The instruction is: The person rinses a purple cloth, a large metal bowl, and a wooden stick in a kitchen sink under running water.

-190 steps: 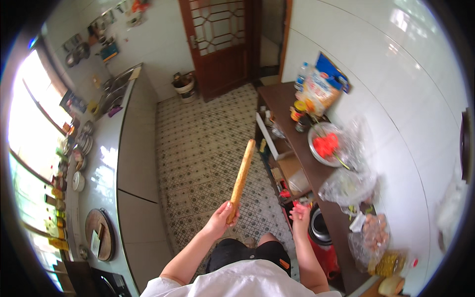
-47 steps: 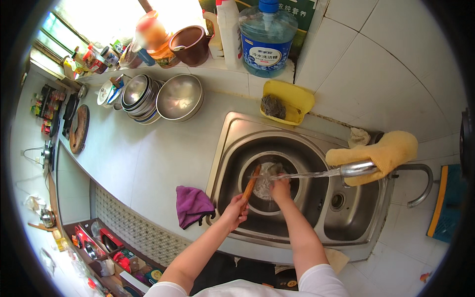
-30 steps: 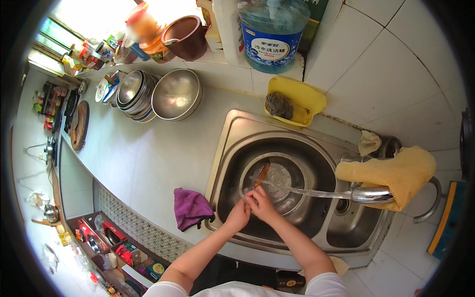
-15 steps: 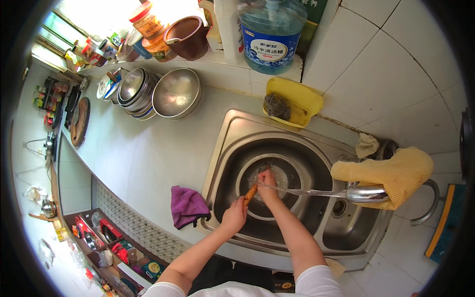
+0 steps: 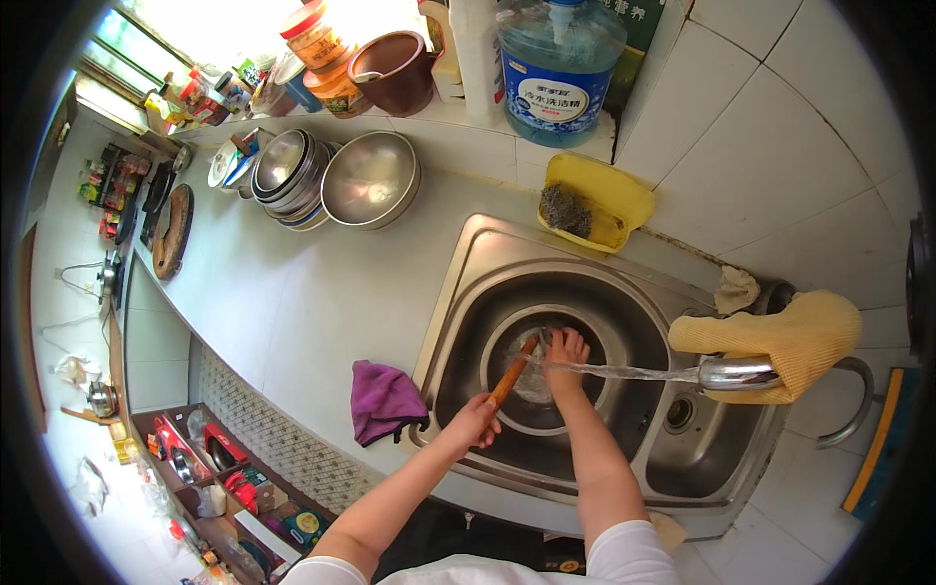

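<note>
My left hand (image 5: 474,425) is wrapped round the lower end of a wooden-handled utensil (image 5: 511,378), which slants up and to the right over the sink. At its far end my right hand (image 5: 565,357) has curled fingers against the dark head, most of which is hidden. Below both hands, a round metal basin (image 5: 597,390) with water in it sits in the large bowl of the steel sink (image 5: 450,341). From the faucet (image 5: 733,376) on the right, a stream of water runs left onto my right hand and the utensil.
A purple cloth (image 5: 386,402) lies left of the sink. Behind the sink, a yellow tray (image 5: 624,203) holds a steel scourer (image 5: 565,211). A yellow cloth (image 5: 780,336) drapes over the faucet. Metal bowls (image 5: 370,180) and a large blue-labelled bottle (image 5: 560,78) stand farther back.
The utensil has tilted more upright, showing more of its handle. My right hand has moved slightly right and its fingers have loosened. The whole view has shifted a little.
</note>
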Demonstrator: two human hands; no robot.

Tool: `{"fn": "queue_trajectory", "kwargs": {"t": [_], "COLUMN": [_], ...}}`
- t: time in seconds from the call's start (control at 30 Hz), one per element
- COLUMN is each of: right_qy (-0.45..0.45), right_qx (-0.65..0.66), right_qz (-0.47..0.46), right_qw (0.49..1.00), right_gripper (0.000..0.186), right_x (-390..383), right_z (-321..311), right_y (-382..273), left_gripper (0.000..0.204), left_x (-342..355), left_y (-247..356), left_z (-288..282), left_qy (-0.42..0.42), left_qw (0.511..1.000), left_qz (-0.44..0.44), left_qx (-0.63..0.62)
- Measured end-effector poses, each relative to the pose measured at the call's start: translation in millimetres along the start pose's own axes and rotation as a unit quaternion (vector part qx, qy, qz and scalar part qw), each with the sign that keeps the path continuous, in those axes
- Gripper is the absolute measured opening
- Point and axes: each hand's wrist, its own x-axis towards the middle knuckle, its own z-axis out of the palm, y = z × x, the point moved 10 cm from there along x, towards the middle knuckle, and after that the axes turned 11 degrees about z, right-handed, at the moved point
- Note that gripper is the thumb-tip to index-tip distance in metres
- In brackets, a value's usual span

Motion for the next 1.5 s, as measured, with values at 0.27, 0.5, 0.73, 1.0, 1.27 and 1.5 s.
{"fn": "queue_trajectory", "kwargs": {"t": [0.27, 0.5, 0.73, 1.0, 1.27, 1.5], "right_qy": [-0.172, -0.146, -0.112, -0.221, -0.059, -0.207], "right_qx": [0.368, 0.225, 0.301, 0.345, -0.005, 0.407], "right_qz": [0.216, -0.144, 0.041, 0.062, -0.062, 0.136], "right_qw": [0.888, 0.953, 0.946, 0.910, 0.996, 0.879], "right_gripper": [0.029, 0.023, 0.029, 0.029, 0.031, 0.035], "right_x": [-53.5, -87.1, -21.7, -43.4, -32.8, -69.7], "right_z": [43.6, -29.6, 66.4, 48.4, 20.3, -20.6], "right_y": [14.0, -96.6, 17.3, -11.2, 8.9, -17.6], "left_gripper": [0.032, 0.033, 0.030, 0.019, 0.022, 0.031], "left_x": [1.6, 17.5, 0.1, -5.3, 2.7, 29.8], "left_y": [0.7, -24.6, 7.8, -11.1, -6.7, -2.0], "left_z": [7.5, 21.5, 37.7, 24.1, 23.7, 17.9], "left_qy": [0.028, 0.012, 0.000, -0.015, -0.003, 0.044], "left_qw": [0.934, 0.926, 0.925, 0.890, 0.824, 0.863], "left_qz": [-0.055, -0.111, -0.129, -0.150, -0.137, -0.060], "left_qx": [-0.352, -0.360, -0.358, -0.430, -0.550, -0.500]}}
